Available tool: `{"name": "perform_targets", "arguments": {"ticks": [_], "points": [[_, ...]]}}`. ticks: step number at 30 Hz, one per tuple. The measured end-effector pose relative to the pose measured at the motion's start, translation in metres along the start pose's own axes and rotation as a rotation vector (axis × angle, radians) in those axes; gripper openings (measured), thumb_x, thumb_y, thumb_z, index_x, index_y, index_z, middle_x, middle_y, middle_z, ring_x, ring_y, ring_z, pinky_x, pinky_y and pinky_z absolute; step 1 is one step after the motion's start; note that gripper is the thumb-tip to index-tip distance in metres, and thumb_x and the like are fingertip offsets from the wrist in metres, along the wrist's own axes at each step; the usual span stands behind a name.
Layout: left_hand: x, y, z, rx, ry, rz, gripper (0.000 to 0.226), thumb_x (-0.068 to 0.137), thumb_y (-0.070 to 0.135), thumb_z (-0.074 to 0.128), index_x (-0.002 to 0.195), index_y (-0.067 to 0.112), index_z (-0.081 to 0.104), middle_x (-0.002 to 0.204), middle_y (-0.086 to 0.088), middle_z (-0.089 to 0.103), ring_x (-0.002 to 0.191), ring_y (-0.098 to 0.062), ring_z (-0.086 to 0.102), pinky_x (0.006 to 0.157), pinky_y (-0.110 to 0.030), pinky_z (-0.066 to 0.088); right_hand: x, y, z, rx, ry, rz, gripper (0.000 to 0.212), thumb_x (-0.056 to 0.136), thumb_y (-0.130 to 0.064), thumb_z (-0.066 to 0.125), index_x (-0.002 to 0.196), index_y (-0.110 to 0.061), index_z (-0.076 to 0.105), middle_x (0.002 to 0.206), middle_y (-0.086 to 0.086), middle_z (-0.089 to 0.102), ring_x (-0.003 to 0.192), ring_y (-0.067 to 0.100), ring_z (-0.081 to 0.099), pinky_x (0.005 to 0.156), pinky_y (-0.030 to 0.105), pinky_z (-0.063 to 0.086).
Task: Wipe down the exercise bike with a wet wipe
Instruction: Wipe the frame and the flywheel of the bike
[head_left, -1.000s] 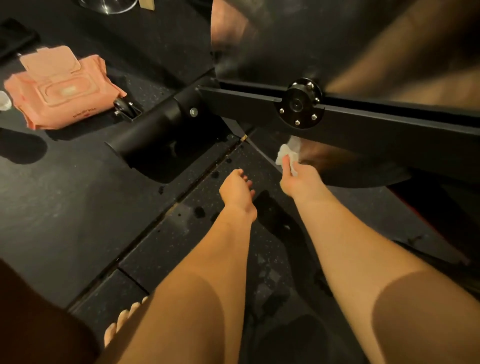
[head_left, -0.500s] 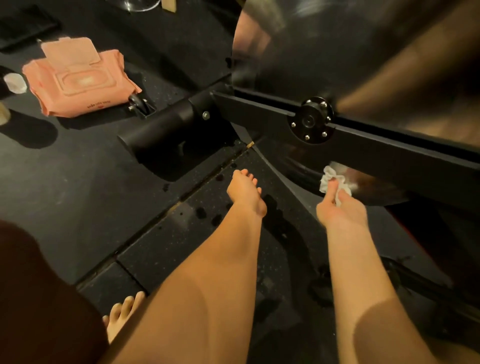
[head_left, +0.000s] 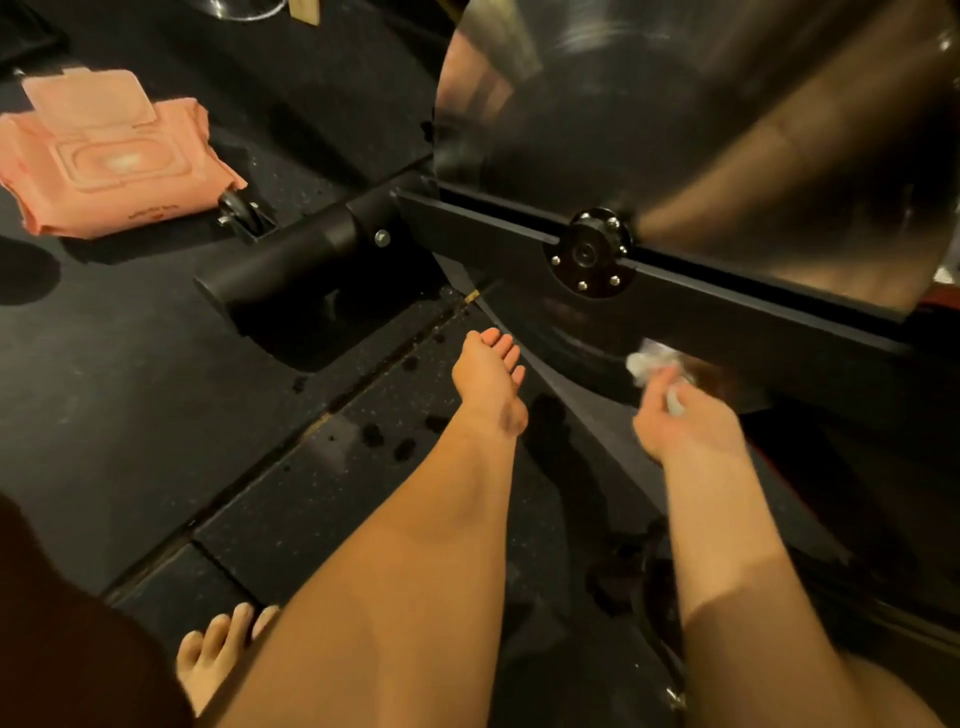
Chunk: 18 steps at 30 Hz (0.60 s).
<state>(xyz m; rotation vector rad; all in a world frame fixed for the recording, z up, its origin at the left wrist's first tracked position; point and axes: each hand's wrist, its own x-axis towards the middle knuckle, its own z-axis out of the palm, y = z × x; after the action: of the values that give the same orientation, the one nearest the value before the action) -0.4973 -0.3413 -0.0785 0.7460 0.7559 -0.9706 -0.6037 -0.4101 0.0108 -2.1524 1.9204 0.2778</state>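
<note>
Flooring: dark speckled rubber mat (head_left: 156, 395), laid in tiles with visible seams. Exercise bike (head_left: 727, 312): black frame bar running across the upper right, with a round bolted hub (head_left: 589, 253) at its centre; large polished metal flywheel (head_left: 675, 114) behind the bar, its lower arc showing below it. Black cylindrical stabiliser foot (head_left: 280, 260) extending left from the frame, a small transport wheel (head_left: 244, 213) beside it. Wet wipe (head_left: 647, 364): white, crumpled, blurred, pressed against the lower part of the flywheel just under the frame bar. Right hand (head_left: 685, 423): fingers closed around the wipe, arm extended forward. Left hand (head_left: 488, 384): empty, fingers loosely spread, held above the mat near the flywheel's lower edge; whether it touches the floor cannot be told. Pink wipe packet (head_left: 104, 161): lying on the mat at upper left, lid flap raised, touching the transport wheel. Bare toes (head_left: 218, 649) at the bottom edge.
</note>
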Motion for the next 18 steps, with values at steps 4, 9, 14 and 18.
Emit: {"name": "perform_targets", "arguments": {"ticks": [4,9,14,18], "points": [[-0.005,-0.01,0.022,0.036,-0.106,0.021,0.043,0.107,0.031,0.032,0.136,0.009,0.053,0.132,-0.01,0.06,0.121,-0.023,0.058,0.104,-0.035,0.043,-0.016,0.017,-0.008,0.145,0.056,0.001,0.057,0.104,-0.046,0.022,0.121,-0.003,0.057,0.106,0.023,0.061,0.106,0.041,0.058,0.089,0.046,0.047],[0.005,0.007,0.004,0.119,0.069,0.159,0.034,0.104,0.027,0.036,0.119,0.012,0.062,0.118,-0.007,0.068,0.107,-0.017,0.064,0.093,-0.031,0.048,0.007,-0.085,0.031,0.038,-0.222,-0.13,0.056,0.103,-0.052,0.023,0.126,-0.019,0.062,0.116,0.012,0.062,0.098,0.026,0.058,0.078,0.03,0.034],[0.009,0.002,-0.012,0.174,0.126,0.219,0.032,0.104,0.029,0.039,0.112,0.013,0.066,0.108,-0.003,0.071,0.1,-0.015,0.067,0.085,-0.028,0.05,0.026,-0.11,0.055,0.113,-0.307,-0.265,0.05,0.103,-0.051,0.024,0.124,-0.025,0.062,0.094,0.003,0.059,0.059,0.009,0.037,0.061,0.028,0.032],[0.001,-0.019,0.007,0.191,0.047,0.117,0.032,0.104,0.028,0.038,0.112,0.013,0.065,0.109,-0.006,0.07,0.101,-0.017,0.066,0.085,-0.03,0.049,0.022,-0.024,0.014,0.148,-0.16,-0.198,0.047,0.103,-0.05,0.028,0.116,-0.023,0.064,0.093,0.003,0.062,0.08,0.019,0.056,0.079,0.033,0.039]]}}
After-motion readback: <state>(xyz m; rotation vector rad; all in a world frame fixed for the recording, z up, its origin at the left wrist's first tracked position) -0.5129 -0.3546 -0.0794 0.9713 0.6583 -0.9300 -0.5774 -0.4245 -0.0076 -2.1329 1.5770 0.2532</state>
